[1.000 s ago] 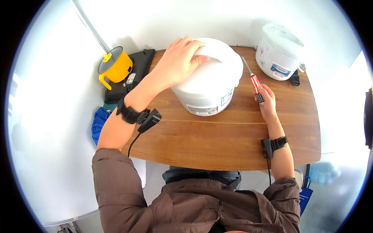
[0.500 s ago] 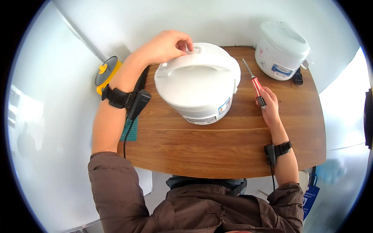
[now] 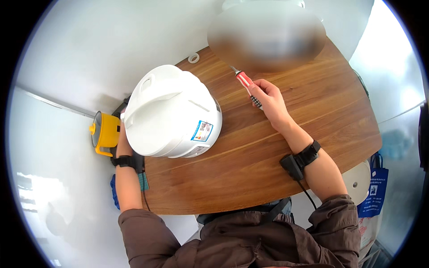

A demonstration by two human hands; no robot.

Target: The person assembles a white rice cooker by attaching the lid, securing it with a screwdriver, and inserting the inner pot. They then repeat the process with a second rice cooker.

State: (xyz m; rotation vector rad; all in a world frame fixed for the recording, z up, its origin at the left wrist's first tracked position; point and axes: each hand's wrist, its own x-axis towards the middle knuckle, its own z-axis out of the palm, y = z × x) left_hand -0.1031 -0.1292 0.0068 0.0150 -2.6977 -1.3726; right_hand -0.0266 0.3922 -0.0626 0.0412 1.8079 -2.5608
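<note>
A white rice cooker (image 3: 161,111) with a curved carry handle stands at the left of the wooden table (image 3: 250,165), leaning to one side. My left hand (image 3: 122,117) reaches along the cooker's left side; its fingers are hidden behind the lid and body. In my right hand (image 3: 271,102) is a screwdriver (image 3: 243,79) with a red-and-white striped grip and a black-checked end, its tip pointing away to the upper left. The screwdriver is apart from the cooker, to its right.
A yellow pot (image 3: 107,131) with a dark lid is at the far left, beyond my left forearm. A white tape roll (image 3: 193,58) lies at the table's back edge. A smeared oval (image 3: 268,38) covers the back right. A blue bag (image 3: 375,187) hangs beside a white stool (image 3: 356,183).
My view has swung round. My left hand has gone from the cooker's top down its left side, and the cooker is now turned and tilted. The screwdriver stays in my right hand.
</note>
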